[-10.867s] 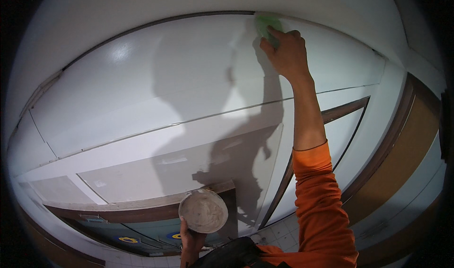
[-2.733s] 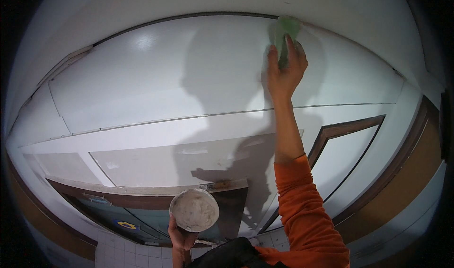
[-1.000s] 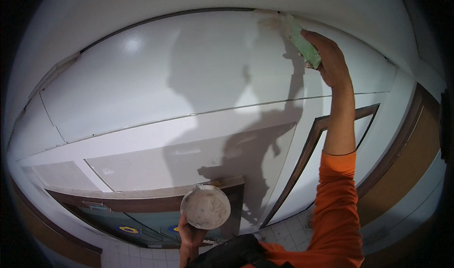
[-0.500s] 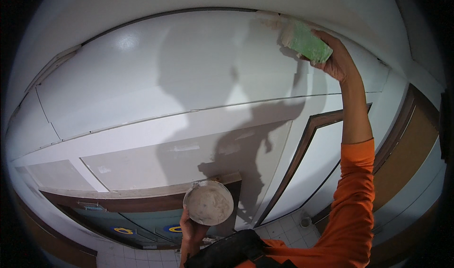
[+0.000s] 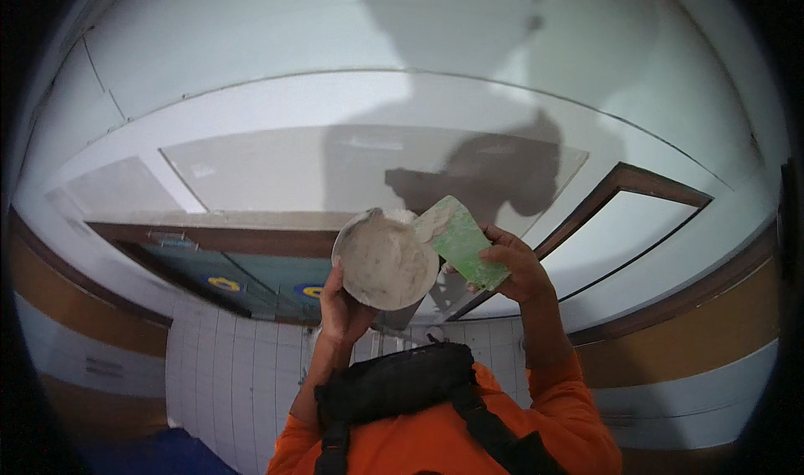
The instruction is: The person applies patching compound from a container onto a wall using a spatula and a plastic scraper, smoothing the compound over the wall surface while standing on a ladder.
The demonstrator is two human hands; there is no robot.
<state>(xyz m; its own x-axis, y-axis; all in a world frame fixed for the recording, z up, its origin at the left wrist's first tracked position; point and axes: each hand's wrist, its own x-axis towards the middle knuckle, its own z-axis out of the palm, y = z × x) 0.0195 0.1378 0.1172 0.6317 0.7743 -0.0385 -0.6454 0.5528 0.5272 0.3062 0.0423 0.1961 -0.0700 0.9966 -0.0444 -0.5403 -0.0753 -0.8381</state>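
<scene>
Looking springy, the spreader (image 5: 462,245) is pinched low by the right hand (image 5: 519,267). Likely heavier, the bowl (image 5: 400,216) is cradled by the left hand (image 5: 342,310).

left grip (image 5: 345,312): partly hidden behind bowl (image 5: 385,263) | right grip (image 5: 526,270): partly behind scraper (image 5: 462,245) | blue object (image 5: 167,456), below left grip: cut off
</scene>
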